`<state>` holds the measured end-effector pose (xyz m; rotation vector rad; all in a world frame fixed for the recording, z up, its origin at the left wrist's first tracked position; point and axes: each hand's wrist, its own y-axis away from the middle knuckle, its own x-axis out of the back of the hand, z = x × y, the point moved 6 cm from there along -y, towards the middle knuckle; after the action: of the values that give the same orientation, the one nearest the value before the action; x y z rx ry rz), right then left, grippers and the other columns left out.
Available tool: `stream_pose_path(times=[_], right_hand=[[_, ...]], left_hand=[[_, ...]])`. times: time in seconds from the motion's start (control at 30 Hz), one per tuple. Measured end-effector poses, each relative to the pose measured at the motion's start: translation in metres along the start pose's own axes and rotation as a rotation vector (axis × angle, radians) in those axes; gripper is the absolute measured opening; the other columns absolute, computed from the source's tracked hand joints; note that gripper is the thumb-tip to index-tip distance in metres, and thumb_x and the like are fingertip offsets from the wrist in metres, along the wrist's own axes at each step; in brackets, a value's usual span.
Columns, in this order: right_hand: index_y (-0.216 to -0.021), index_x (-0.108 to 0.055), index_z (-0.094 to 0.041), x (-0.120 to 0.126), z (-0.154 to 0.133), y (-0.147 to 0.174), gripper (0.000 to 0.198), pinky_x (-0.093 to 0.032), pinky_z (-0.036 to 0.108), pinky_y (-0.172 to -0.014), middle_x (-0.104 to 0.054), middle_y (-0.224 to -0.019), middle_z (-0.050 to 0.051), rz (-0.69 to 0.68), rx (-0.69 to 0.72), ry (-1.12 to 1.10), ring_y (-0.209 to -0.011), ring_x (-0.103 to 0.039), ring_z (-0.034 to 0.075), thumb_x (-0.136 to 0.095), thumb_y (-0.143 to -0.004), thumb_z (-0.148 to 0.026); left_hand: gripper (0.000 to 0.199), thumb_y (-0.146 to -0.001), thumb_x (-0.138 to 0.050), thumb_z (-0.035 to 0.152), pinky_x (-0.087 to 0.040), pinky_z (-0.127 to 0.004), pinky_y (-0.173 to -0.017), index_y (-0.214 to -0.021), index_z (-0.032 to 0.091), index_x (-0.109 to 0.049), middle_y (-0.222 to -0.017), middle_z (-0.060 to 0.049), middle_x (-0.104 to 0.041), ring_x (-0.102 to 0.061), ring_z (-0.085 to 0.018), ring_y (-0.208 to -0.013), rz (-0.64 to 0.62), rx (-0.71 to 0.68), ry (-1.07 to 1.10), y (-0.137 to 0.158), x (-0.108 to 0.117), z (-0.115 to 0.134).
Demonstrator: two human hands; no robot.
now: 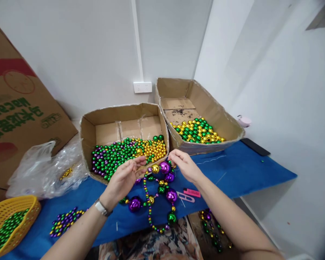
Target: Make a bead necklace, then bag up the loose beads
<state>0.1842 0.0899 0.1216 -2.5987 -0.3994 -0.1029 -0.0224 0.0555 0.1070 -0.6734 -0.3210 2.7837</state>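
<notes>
Over the front edge of the left cardboard box, my left hand point(128, 174) is closed with curved fingers around what looks like a thin clear string. My right hand point(184, 165) pinches the fine string between thumb and fingertips, a short way to the right. Below and between the hands lies a bead necklace point(149, 209) of small green, gold and purple beads. Larger shiny balls, such as a purple ball point(171, 195) and a green ball point(172, 217), are part of the strands. Just right of them rest pink-handled scissors point(186, 197) and a pink box cutter point(192, 192).
Loose beads partly fill the left cardboard box point(97, 121) and the right cardboard box point(219, 112). A yellow basket point(34, 213), a pile of beads point(65, 222) and a plastic bag point(32, 173) sit left. A black phone-like slab point(255, 146) lies on the blue cloth point(262, 175).
</notes>
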Motion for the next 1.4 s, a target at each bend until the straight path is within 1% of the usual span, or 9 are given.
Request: stream_pose_path(times=[0.17, 0.27, 0.37, 0.57, 0.7, 0.83, 0.97, 1.17, 1.4], right_hand=[[-0.077, -0.043, -0.024, -0.015, 0.023, 0.010, 0.029, -0.050, 0.041, -0.089, -0.063, -0.095, 0.004, 0.157, -0.147, -0.756, -0.101, -0.060, 0.021, -0.058, -0.083, -0.048], [-0.077, -0.040, -0.025, -0.024, 0.024, 0.010, 0.025, -0.052, 0.042, -0.088, -0.049, -0.068, -0.003, 0.197, -0.157, -0.887, -0.075, -0.058, 0.016, -0.054, -0.085, -0.045], [-0.075, -0.041, -0.025, -0.024, 0.025, 0.009, 0.023, -0.054, 0.035, -0.080, -0.029, -0.059, -0.007, 0.196, -0.138, -0.890, -0.052, -0.038, 0.010, -0.056, -0.084, -0.039], [-0.070, -0.039, -0.022, -0.029, 0.051, 0.019, 0.032, -0.049, 0.026, -0.065, -0.022, -0.058, -0.010, 0.169, -0.194, -0.756, -0.047, -0.023, 0.007, -0.064, -0.081, -0.038], [-0.072, -0.042, -0.022, -0.028, 0.063, 0.027, 0.034, -0.050, 0.031, -0.073, -0.032, -0.057, -0.009, 0.109, -0.214, -0.581, -0.051, -0.040, 0.009, -0.060, -0.084, -0.049], [-0.086, -0.058, -0.020, -0.010, 0.033, 0.026, 0.029, -0.047, 0.033, -0.083, -0.062, -0.082, 0.003, 0.004, -0.011, -0.037, -0.082, -0.060, 0.016, -0.047, -0.095, -0.045], [-0.092, -0.062, -0.022, -0.007, -0.015, 0.015, 0.026, -0.046, 0.034, -0.085, -0.065, -0.099, 0.007, -0.111, 0.282, 0.403, -0.093, -0.059, 0.018, -0.041, -0.099, -0.036], [-0.092, -0.062, -0.021, -0.039, -0.032, -0.025, 0.026, -0.047, 0.032, -0.085, -0.064, -0.092, 0.005, -0.192, 0.460, 0.510, -0.090, -0.059, 0.017, -0.040, -0.099, -0.033], [-0.117, -0.061, -0.023, -0.042, -0.010, -0.037, 0.027, -0.044, 0.038, -0.100, -0.060, -0.121, 0.008, -0.046, 0.425, 0.539, -0.112, -0.056, 0.019, -0.044, -0.096, -0.024]], left_hand=[[0.023, -0.079, -0.071, 0.031, -0.042, -0.044, -0.104, -0.066, 0.016, -0.061, -0.101, -0.008, -0.071, -0.058, -0.026, -0.115, 0.068, -0.052, 0.215, -0.007, -0.002, -0.003], [0.023, -0.080, -0.071, 0.032, -0.048, -0.040, -0.097, -0.068, 0.016, -0.059, -0.071, 0.000, -0.062, -0.063, -0.016, -0.083, 0.108, -0.085, 0.273, -0.014, -0.008, -0.003], [0.026, -0.081, -0.070, 0.030, -0.052, -0.029, -0.072, -0.067, 0.016, -0.053, -0.060, 0.005, -0.046, -0.048, -0.008, -0.058, 0.123, -0.088, 0.232, -0.019, -0.013, -0.001], [0.036, -0.079, -0.072, 0.028, -0.039, -0.022, -0.052, -0.063, 0.017, -0.041, -0.056, 0.007, -0.031, -0.032, -0.007, -0.050, 0.127, 0.012, 0.083, -0.016, 0.003, -0.019], [0.034, -0.080, -0.071, 0.038, -0.039, -0.022, -0.053, -0.066, 0.017, -0.047, -0.059, 0.007, -0.034, -0.033, -0.007, -0.052, 0.176, 0.072, 0.026, -0.011, 0.015, -0.035], [0.040, -0.080, -0.065, 0.054, -0.044, -0.025, -0.060, -0.081, 0.014, -0.065, -0.065, 0.002, -0.046, -0.042, -0.010, -0.058, 0.162, 0.099, -0.105, -0.010, 0.011, -0.033], [0.040, -0.080, -0.064, 0.052, -0.042, -0.025, -0.061, -0.089, 0.014, -0.070, -0.070, -0.001, -0.051, -0.045, -0.012, -0.062, 0.084, 0.114, -0.272, -0.013, 0.003, -0.025], [0.028, -0.084, -0.063, 0.043, -0.034, -0.023, -0.059, -0.092, 0.017, -0.070, -0.070, 0.000, -0.055, -0.045, -0.012, -0.064, -0.143, 0.109, -0.637, -0.012, -0.013, -0.017], [0.025, -0.083, -0.065, 0.040, -0.031, -0.024, -0.056, -0.077, 0.016, -0.063, -0.061, 0.001, -0.047, -0.040, -0.011, -0.058, -0.043, 0.138, -0.351, -0.010, 0.000, -0.021]])
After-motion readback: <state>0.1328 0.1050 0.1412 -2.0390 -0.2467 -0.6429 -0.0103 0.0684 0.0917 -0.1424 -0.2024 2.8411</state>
